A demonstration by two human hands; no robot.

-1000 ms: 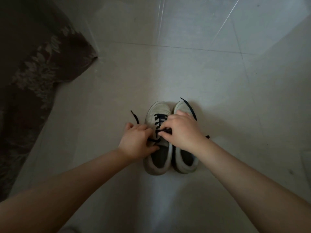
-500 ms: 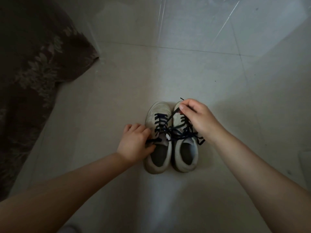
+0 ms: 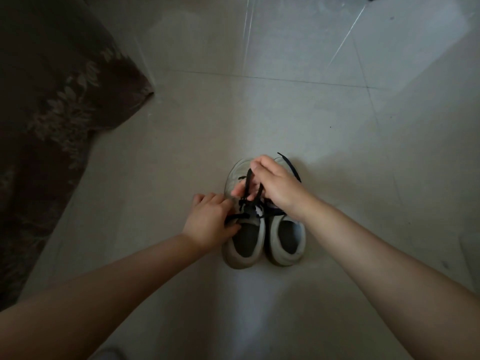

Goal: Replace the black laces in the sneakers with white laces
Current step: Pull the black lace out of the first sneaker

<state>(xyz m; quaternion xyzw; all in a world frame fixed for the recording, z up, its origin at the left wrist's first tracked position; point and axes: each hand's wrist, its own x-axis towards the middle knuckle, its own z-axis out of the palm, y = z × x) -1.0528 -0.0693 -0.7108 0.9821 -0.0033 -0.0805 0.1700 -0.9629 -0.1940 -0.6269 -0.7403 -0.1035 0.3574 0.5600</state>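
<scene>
Two white sneakers stand side by side on the tiled floor, toes pointing away from me: the left sneaker (image 3: 242,252) and the right sneaker (image 3: 287,245). Black laces (image 3: 248,183) run through the left sneaker's eyelets. My right hand (image 3: 278,185) pinches a loop of that black lace and holds it up above the left sneaker's toe. My left hand (image 3: 210,220) grips the left sneaker's collar, with a strand of lace under its fingers. A loose black lace end (image 3: 288,162) lies past the right sneaker's toe. No white laces are in view.
A dark floral-patterned fabric (image 3: 52,105) covers the floor on the left side. Pale tiles (image 3: 285,107) stretch beyond the sneakers, with grout lines crossing at the upper right. The room is dim.
My right hand moved from the right sneaker's toe over to the left sneaker and now lifts a loop of black lace. My left hand stayed on the left sneaker's collar.
</scene>
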